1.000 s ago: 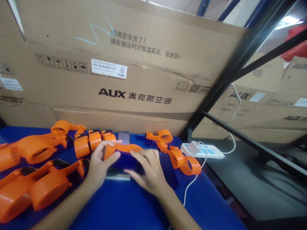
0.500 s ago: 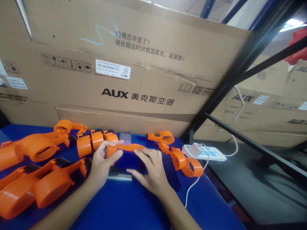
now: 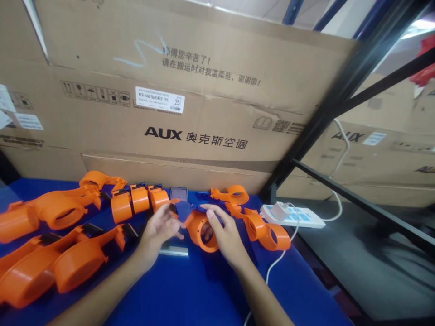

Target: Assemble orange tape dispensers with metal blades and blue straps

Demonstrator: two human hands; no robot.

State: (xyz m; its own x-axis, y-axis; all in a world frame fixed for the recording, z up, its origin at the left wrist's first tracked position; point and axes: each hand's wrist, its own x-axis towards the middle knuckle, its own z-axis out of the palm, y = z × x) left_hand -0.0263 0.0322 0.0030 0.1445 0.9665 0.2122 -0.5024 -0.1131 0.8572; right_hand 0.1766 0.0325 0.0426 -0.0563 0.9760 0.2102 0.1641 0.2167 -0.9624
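My right hand (image 3: pixel 226 233) is closed on an orange plastic tape dispenser (image 3: pixel 193 231), with its round hub facing me. Some of its fingers show through the hub's opening. A dark blue piece (image 3: pixel 184 211) sits along the top of this dispenser, under my right fingers. To the left, my left hand (image 3: pixel 163 228) is close to the dispenser's end, fingers curved and apart; whether a fingertip touches it I cannot tell. Below the hands, a flat grey-silver strip (image 3: pixel 175 251) lies on the blue tabletop (image 3: pixel 170 294).
Several orange dispensers (image 3: pixel 79 267) lie at the left, more (image 3: pixel 277 236) at the right. A phone (image 3: pixel 179 194) rests at the back against a large cardboard box (image 3: pixel 204 104). A white power strip (image 3: pixel 299 216) with a cable is by the black rack frame (image 3: pixel 306 122).
The dispenser has been turned so its round hub now faces me, with the blue piece on top. My left hand has loosened from it, and my right hand has closed around it.
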